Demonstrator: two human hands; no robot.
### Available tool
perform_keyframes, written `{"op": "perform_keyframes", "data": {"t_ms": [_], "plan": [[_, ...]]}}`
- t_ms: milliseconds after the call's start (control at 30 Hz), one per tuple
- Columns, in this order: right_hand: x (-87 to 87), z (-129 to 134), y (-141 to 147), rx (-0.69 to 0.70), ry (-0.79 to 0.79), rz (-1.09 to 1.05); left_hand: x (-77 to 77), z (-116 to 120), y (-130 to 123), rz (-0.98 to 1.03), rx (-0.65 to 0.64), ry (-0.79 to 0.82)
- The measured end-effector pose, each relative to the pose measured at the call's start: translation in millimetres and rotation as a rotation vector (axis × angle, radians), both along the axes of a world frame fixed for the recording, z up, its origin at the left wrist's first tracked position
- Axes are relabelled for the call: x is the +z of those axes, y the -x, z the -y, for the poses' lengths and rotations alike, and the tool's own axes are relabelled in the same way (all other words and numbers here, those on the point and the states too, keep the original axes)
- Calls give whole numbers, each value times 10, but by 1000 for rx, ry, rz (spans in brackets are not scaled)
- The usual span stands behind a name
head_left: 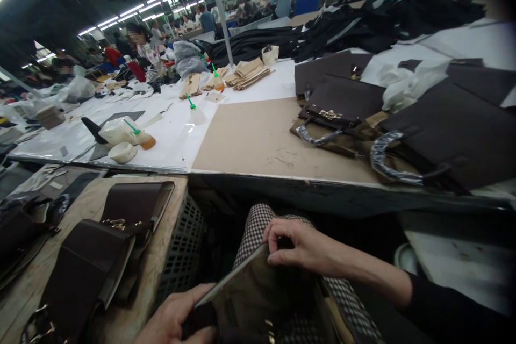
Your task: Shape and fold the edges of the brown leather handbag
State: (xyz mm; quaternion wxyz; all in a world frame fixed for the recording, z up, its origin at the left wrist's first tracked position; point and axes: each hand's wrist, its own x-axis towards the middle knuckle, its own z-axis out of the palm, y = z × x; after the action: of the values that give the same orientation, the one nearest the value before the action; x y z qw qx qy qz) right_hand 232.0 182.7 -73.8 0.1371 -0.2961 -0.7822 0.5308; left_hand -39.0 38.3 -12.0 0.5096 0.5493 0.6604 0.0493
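A dark brown bag piece [245, 290] with an olive lining and a pale edge lies open across the lap, over checked trousers. My left hand [177, 314] grips its lower left edge, thumb on the near side. At the top corner of that edge, my right hand [288, 242] pinches the material between curled fingers and thumb. Gold-coloured hardware shows near the bottom of the frame. Part of the bag is cut off by the lower frame edge.
Ahead stands a white table [169, 140] with a brown sheet [250, 140], green-tipped glue bottles [195, 113] and dark bags [342, 99] at right. More dark bags [88, 258] lie on a wooden board at left, beside a plastic crate [183, 247]. People work farther back.
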Motion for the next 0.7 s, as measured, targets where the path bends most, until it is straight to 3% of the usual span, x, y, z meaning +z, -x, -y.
{"op": "perform_keyframes", "data": {"t_ms": [133, 300, 433, 700], "plan": [[18, 77, 30, -72, 37, 17, 78, 1, -72, 48, -11, -83], [23, 125, 35, -80, -8, -31, 236, -92, -344, 69, 74, -98], [12, 140, -2, -83, 38, -75, 181, -153, -435, 33, 68, -89], [-32, 142, -10, -121, 91, -75, 79, -131, -298, 251, 262, 56]]}}
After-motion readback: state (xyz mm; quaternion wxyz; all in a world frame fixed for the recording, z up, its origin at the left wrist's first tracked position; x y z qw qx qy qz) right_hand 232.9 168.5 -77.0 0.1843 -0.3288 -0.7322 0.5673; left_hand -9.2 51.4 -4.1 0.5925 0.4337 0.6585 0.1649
